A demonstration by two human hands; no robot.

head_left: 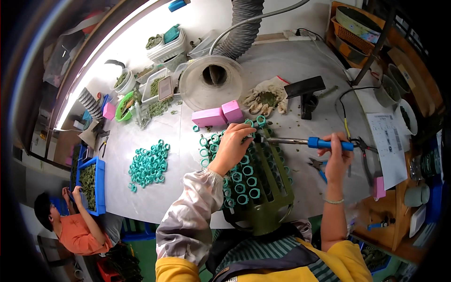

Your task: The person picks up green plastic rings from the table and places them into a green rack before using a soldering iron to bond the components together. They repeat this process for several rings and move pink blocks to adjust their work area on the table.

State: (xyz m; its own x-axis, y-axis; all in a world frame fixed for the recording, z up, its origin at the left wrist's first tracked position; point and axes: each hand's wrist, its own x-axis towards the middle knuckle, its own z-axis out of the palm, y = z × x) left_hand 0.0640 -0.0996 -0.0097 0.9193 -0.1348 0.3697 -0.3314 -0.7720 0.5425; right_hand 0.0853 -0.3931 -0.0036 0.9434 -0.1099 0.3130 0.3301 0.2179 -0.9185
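My right hand (334, 155) is closed around the blue handle of a soldering iron (324, 143), whose metal shaft points left. The tip ends at the far part of a dark green wax frame (270, 211) with long bars. Rows of teal wax rings (238, 177) stand along the frame's left side. My left hand (232, 145) reaches over the rings, its fingers bent together close to the iron's tip. What those fingers pinch, if anything, is hidden. A pile of loose teal wax rings (149, 164) lies on the table to the left.
Pink blocks (209, 117) and a clear funnel-shaped hood (190, 84) are beyond the frame. A soiled glove (268, 96) and a black stand (306, 101) lie behind it. Pliers (318, 168) are at the right. At far left, a person in orange (82, 235) works at a blue crate (99, 185).
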